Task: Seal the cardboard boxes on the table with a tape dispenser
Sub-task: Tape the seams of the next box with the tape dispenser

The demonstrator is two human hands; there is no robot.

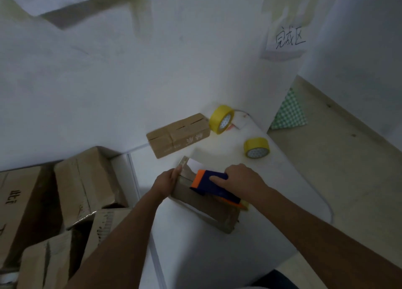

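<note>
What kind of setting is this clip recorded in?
Probably a small makeshift packing station in a plain room. A white table against the wall holds spare yellow tape rolls, cardboard boxes are piled beside it, and a handwritten sign is taped to the wall.

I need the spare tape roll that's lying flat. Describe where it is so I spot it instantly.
Start at the white table and go to its far right side. The flat tape roll lies there alone; the other yellow roll stands on edge by the sealed box.
</note>
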